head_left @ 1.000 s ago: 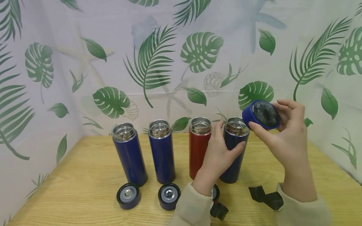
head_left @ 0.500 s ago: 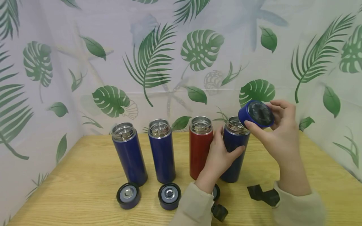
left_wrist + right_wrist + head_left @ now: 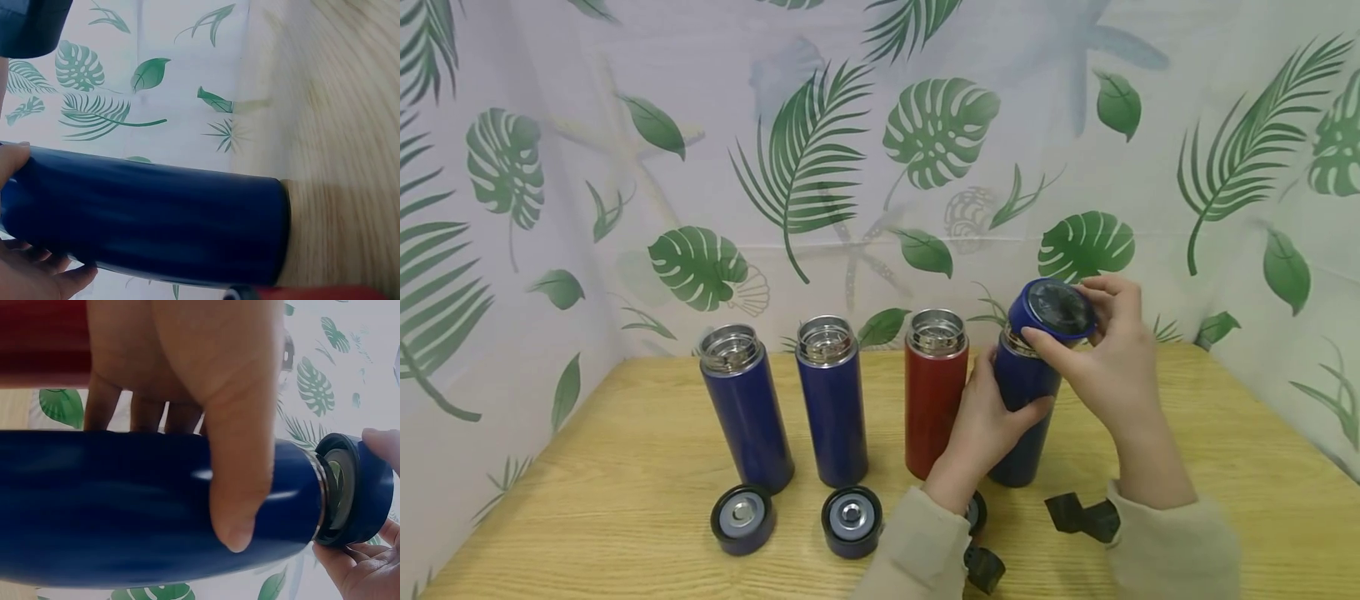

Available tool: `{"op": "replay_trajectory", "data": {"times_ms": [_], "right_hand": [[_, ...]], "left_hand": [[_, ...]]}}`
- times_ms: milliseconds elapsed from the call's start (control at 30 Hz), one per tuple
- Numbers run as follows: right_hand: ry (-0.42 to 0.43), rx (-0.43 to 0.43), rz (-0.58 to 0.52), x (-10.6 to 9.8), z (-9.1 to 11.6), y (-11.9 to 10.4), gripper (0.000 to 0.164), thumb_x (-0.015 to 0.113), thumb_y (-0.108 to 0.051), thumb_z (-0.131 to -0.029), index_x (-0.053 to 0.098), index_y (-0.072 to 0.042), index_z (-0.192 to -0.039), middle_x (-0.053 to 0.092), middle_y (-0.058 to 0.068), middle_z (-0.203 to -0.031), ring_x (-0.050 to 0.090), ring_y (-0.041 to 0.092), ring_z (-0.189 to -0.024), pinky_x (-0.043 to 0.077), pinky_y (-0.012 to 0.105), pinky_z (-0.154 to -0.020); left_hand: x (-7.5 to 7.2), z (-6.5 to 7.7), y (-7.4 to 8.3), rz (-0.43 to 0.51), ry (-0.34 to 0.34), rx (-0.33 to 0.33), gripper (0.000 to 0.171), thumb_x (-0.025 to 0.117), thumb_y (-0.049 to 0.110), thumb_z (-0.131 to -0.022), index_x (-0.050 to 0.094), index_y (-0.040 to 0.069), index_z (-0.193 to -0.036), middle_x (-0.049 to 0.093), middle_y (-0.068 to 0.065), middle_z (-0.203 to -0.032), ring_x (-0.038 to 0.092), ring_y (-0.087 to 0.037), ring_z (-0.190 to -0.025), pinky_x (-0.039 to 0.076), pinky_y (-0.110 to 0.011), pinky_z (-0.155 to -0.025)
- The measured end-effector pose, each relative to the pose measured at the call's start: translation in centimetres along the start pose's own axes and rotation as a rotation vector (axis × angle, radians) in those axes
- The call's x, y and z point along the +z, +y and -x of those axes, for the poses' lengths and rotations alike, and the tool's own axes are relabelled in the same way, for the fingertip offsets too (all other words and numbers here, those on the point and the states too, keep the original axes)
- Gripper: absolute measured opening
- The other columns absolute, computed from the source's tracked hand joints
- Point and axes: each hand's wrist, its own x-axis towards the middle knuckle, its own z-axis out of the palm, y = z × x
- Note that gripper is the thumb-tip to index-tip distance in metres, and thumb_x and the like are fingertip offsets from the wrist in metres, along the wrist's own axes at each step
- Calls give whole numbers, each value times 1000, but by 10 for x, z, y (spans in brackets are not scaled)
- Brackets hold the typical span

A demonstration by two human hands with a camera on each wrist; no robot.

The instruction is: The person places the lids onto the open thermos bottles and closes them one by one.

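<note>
My left hand (image 3: 985, 425) holds the rightmost blue thermos bottle (image 3: 1024, 383) upright on the table, thumb on the near side and fingers round the back. In my right hand (image 3: 1112, 367) a blue lid (image 3: 1056, 307) is gripped between thumb and fingers, tilted over the bottle's steel neck. The right wrist view shows the lid (image 3: 359, 487) at the rim, its inner side partly visible, still at an angle. The left wrist view has the bottle's lower body (image 3: 150, 215) lying across the picture.
An uncapped red thermos bottle (image 3: 934, 408) stands close left of my left hand, with two uncapped blue bottles (image 3: 831, 417) farther left. Two lids (image 3: 852, 521) lie upturned in front of those; another (image 3: 976, 512) is mostly hidden by my left sleeve. Black straps (image 3: 1078, 515) hang at the cuffs.
My right hand has brought the lid left and down, from beside the bottle onto its mouth. My left hand has closed in on the bottle's body.
</note>
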Motion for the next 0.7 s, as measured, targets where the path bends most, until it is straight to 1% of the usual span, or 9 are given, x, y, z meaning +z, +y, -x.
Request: {"op": "replay_trajectory", "data": {"times_ms": [67,133,233,367,533,700], "right_hand": [[-9,-5,6,2,0,0,69,74,-11,-71,29,2,-122,47,21,-117,49,32,-105,42,34,-85],[-13,-6,13,3,0,0,69,73,-12,-71,29,2,-122,47,21,-117,49,32,-105,42,37,-85],[-16,-2,19,3,-1,1,68,73,-13,-72,29,2,-122,48,22,-117,50,32,-104,42,40,-85],[-28,6,-3,3,-1,1,67,71,-15,-74,28,2,-123,48,22,-117,49,32,-105,39,44,-87],[-52,2,-16,6,-3,2,65,69,-17,-77,28,2,-124,47,22,-119,48,33,-107,37,46,-88],[-59,-11,-29,9,-2,3,70,69,-13,-77,23,0,-129,42,22,-125,45,34,-111,35,45,-91]], "left_hand": [[0,0,-2,-7,1,10,68,71,28,-75,34,9,-129,51,-3,-117,51,-12,-104,41,-31,-88],[0,0,-2,-8,1,18,67,71,28,-74,35,9,-128,51,-3,-117,51,-12,-103,41,-30,-88],[0,-1,-3,-5,0,27,65,71,28,-74,37,10,-126,52,-2,-115,52,-11,-102,41,-29,-87],[0,-1,-2,-8,-5,29,63,71,28,-75,37,10,-125,52,-2,-114,52,-10,-102,41,-29,-87],[-1,-1,-2,-6,-22,13,64,70,27,-76,35,11,-126,50,-1,-117,50,-10,-104,40,-31,-90],[-3,0,-3,-11,-52,2,66,69,27,-77,32,11,-128,47,-1,-119,48,-11,-107,37,-31,-92]]}}
